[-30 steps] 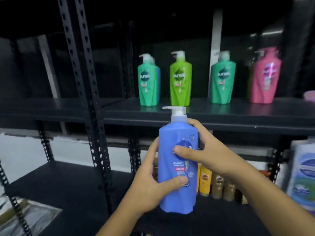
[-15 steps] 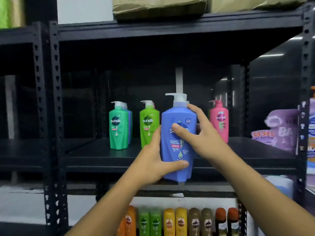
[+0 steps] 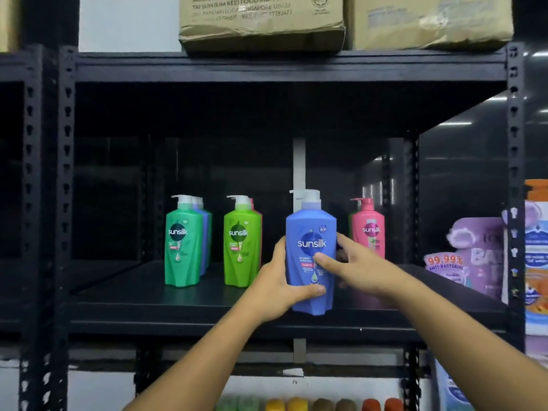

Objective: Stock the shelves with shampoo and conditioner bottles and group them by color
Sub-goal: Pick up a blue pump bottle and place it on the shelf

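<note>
Bottle (image 3: 310,229) at shelf (image 3: 142,295), left hand (image 3: 274,292), right hand (image 3: 363,269)

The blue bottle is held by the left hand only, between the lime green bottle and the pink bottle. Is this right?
No. The head view shows the left hand and the right hand both holding the blue bottle, between the lime green bottle and the pink bottle.

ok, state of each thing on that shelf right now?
blue bottle: upright, held by both hands near the shelf front
left hand: grips its lower body
right hand: grips its middle, thumb on label
teal bottle: standing on shelf
lime bottle: standing on shelf
pink bottle: standing, farther back
</note>
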`<state>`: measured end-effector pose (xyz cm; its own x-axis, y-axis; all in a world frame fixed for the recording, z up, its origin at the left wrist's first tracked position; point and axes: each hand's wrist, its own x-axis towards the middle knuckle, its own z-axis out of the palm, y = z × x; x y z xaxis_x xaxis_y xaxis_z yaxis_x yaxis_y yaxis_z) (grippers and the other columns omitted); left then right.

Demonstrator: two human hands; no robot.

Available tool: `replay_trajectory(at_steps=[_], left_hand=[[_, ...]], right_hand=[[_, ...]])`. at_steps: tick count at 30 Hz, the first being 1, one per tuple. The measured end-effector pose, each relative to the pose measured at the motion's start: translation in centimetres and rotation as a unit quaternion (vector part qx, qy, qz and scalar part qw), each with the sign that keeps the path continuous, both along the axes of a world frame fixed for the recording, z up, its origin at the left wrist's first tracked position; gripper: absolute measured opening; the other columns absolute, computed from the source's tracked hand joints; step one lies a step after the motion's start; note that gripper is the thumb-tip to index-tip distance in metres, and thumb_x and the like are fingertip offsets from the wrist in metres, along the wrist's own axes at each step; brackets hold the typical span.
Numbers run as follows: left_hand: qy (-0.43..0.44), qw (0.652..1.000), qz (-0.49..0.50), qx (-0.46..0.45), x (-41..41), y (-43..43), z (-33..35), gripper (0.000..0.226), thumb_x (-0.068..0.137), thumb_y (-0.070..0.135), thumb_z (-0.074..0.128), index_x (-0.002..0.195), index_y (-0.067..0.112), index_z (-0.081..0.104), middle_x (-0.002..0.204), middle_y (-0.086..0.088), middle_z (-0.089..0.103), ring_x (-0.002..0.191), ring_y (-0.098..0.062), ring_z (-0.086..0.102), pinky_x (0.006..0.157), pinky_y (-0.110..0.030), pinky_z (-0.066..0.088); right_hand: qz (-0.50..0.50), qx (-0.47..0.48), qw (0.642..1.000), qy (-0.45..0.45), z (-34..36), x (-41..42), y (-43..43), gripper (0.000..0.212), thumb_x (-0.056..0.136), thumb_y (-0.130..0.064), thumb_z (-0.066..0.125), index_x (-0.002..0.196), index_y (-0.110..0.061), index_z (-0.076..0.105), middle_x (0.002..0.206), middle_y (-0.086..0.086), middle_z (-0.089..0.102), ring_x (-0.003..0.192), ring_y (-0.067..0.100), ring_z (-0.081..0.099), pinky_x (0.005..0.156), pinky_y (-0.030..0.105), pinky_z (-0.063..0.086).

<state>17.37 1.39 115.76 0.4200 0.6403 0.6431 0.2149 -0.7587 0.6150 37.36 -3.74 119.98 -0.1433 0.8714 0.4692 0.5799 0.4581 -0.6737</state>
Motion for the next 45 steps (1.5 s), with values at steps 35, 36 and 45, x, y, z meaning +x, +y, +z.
replay_trajectory(at_steps=[35, 36, 45], left_hand=[[0.162, 0.979, 0.104, -0.068, 3.5, 13.8, -1.5, 0.073, 0.087, 0.033, 0.074, 0.146, 0.037, 0.030, 0.122, 0.005, 0.068, 0.109, -0.017, 0.068, 0.104, -0.042, 0.052], [0.163, 0.979, 0.106, -0.067, 3.5, 13.9, -1.5, 0.073, 0.087, 0.034, 0.073, 0.146, 0.037, 0.030, 0.124, 0.004, 0.068, 0.112, -0.018, 0.067, 0.105, -0.042, 0.051], [0.166, 0.973, 0.143, -0.067, 3.6, 13.8, -1.5, 0.059, 0.092, 0.032, 0.073, 0.143, 0.022, 0.045, 0.143, -0.007, 0.060, 0.130, -0.020, 0.060, 0.110, -0.037, 0.047]], right_hand=[[-0.186, 0.001, 0.980, -0.065, -6.0, 2.0, 11.1, 0.035, 0.097, -0.024, 0.060, 0.131, -0.025, 0.054, 0.120, -0.007, 0.068, 0.104, 0.015, 0.064, 0.091, 0.032, 0.053], [-0.196, 0.001, 0.977, -0.077, -6.1, 1.9, 11.2, 0.033, 0.097, -0.025, 0.059, 0.129, -0.024, 0.055, 0.119, -0.006, 0.068, 0.103, 0.017, 0.064, 0.091, 0.034, 0.053], [-0.237, -0.012, 0.965, -0.112, -6.1, 1.7, 11.3, 0.029, 0.094, -0.036, 0.058, 0.120, -0.023, 0.061, 0.113, -0.004, 0.069, 0.099, 0.020, 0.064, 0.088, 0.039, 0.055]])
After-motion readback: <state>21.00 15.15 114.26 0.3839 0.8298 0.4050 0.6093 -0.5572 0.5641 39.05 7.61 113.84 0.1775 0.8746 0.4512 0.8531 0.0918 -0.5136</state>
